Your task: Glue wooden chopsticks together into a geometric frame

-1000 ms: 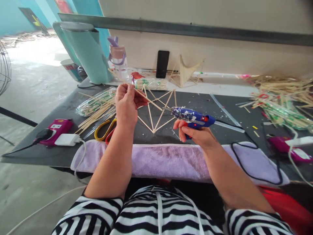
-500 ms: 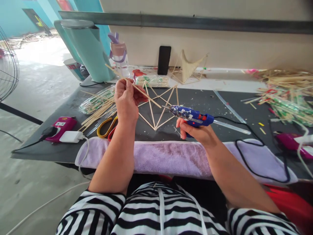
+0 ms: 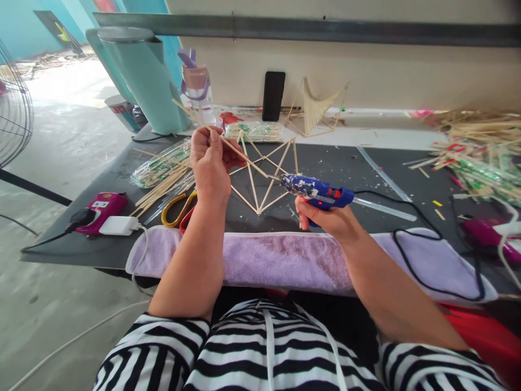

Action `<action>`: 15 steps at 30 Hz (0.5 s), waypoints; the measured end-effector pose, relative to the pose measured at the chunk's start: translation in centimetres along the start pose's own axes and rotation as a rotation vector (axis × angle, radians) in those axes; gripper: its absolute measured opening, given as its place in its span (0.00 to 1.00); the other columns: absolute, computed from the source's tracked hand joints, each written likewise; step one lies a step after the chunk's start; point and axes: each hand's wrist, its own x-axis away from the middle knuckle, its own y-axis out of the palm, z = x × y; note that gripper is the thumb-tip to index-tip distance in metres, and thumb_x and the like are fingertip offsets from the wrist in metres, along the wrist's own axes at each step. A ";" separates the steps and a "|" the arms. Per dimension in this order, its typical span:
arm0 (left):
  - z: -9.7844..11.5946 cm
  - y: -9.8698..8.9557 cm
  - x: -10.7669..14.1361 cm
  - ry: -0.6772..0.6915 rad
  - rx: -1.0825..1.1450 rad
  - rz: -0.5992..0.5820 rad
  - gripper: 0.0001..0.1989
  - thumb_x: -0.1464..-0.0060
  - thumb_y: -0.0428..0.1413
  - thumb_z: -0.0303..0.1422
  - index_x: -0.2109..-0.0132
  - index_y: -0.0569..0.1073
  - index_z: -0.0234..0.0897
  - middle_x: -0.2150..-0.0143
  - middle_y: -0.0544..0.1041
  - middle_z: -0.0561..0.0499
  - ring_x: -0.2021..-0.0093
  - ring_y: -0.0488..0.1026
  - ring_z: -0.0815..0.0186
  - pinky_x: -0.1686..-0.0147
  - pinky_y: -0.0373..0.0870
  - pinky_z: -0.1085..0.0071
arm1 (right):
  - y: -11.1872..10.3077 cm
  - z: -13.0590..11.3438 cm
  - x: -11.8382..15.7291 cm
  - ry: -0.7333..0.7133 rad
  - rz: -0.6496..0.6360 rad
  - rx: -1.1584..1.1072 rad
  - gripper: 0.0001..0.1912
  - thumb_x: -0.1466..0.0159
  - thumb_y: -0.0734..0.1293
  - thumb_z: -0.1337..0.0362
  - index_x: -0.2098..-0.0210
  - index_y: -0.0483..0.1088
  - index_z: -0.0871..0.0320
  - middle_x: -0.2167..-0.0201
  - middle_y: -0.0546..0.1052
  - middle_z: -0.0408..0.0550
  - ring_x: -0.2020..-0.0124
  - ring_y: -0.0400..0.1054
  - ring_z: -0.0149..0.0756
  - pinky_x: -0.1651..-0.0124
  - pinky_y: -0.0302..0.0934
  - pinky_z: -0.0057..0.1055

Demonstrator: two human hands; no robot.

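Above the surface [image 3: 337, 163], a stick [image 3: 256, 167] is being pinched partway along by the left hand [image 3: 211, 155], its lower end projecting from the closed grip toward a glue gun [image 3: 311, 189] being clasped by the right hand [image 3: 325, 216].

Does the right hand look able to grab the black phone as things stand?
Probably not: the right hand is taken up by the blue glue gun, and the phone stands far back by the wall, beyond the stick frame.
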 end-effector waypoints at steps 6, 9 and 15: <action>-0.1 -0.1 -0.1 -0.008 0.061 -0.007 0.09 0.36 0.50 0.41 0.54 0.67 0.44 0.75 0.74 0.56 0.79 0.71 0.73 0.79 0.65 0.79 | 0.0 0.2 0.0 -0.004 -0.022 0.021 0.18 0.41 0.70 0.47 0.74 0.68 0.54 0.86 0.72 0.42 0.81 0.68 0.35 0.71 0.65 0.35; -0.1 -0.1 -0.1 0.001 0.100 -0.031 0.06 0.36 0.50 0.39 0.58 0.65 0.43 0.75 0.73 0.57 0.80 0.71 0.73 0.81 0.64 0.79 | 0.0 0.2 0.0 -0.002 -0.027 0.014 0.18 0.41 0.70 0.47 0.74 0.69 0.54 0.85 0.72 0.42 0.81 0.68 0.34 0.71 0.66 0.34; -0.1 -0.1 -0.1 -0.027 0.108 -0.028 0.04 0.36 0.50 0.37 0.59 0.66 0.44 0.76 0.74 0.57 0.80 0.71 0.72 0.82 0.64 0.79 | 0.1 -0.1 0.0 0.021 -0.018 0.031 0.20 0.43 0.70 0.44 0.75 0.69 0.54 0.86 0.71 0.42 0.82 0.68 0.35 0.71 0.67 0.35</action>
